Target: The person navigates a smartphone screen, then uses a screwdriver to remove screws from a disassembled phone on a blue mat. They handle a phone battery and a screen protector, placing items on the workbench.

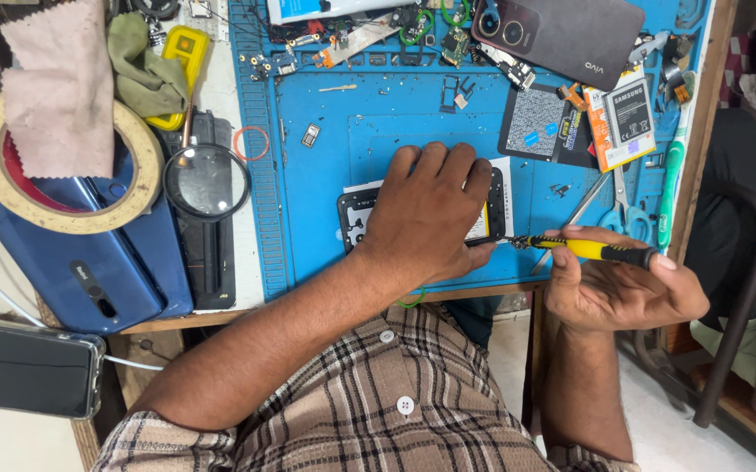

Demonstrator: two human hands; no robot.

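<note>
Yellow-and-black screwdriver [592, 251] pinched in right hand [618, 284], fingers [570, 234] clamped along its handle, tip aimed at the right edge of the opened phone [492, 205]. Left hand [426, 214] lies flat on that phone, fingers [448, 166] spread and pressing down, not gripping; it covers most of the phone.

Risks, judged: tip could slip off a screw and gouge the board or the phone's yellow part; left palm hides the work, so aim is half blind; loose small screws [560, 189] right of the phone could roll off the blue mat [308, 218].

Tweezers [583, 214] and blue scissors [627, 214] lie right of the phone, crowding the driver's path. Two battery packs [627, 118] up-right of the phone. Magnifier [206, 182] and tape roll [63, 188] left of it. Dark back cover [561, 35] above. Table edge just below the phone.
</note>
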